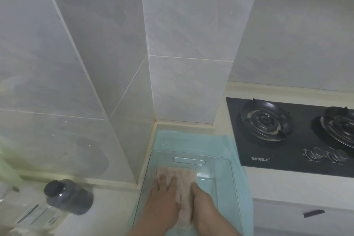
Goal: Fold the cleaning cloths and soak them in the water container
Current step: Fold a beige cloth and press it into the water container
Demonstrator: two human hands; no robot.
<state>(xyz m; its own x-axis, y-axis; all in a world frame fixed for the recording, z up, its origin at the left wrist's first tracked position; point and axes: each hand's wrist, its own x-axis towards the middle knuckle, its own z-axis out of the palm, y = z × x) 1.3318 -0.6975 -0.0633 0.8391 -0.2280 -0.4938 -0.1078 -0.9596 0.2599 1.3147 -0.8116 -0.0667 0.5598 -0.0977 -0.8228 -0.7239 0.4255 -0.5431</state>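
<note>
A: What do the fingers show?

B: The left hand [164,195] lies flat, fingers spread and extended, palm down on the pinkish cloth [183,189]; it presses rather than grips. The right hand [205,203] rests along the cloth's right edge. Its fingertips sit against the fabric, but whether they curl around the edge cannot be told from this angle.

A: And the cloth itself?

B: A pale pink-beige cleaning cloth with a nubbly, terry-like surface, folded into a longish strip that runs from the far end of the container toward the viewer. Its far end is broader and slightly uneven; the near part narrows between the two hands. It looks damp and mottled, though the view is blurred.

A: Where is it?

B: Inside the clear container [229,174], a rectangular transparent tub with a moulded handle slot in its far wall. Water is hard to make out through the blur. The tub stands on a light green towel [191,140] spread over the counter in the corner by the tiled wall [183,82].

A: Surroundings?

B: To the right, a black gas hob [297,140] with two burners and two knobs. To the left, a bottle with a dark cap [63,197] lies on the counter, well apart from the tub.
</note>
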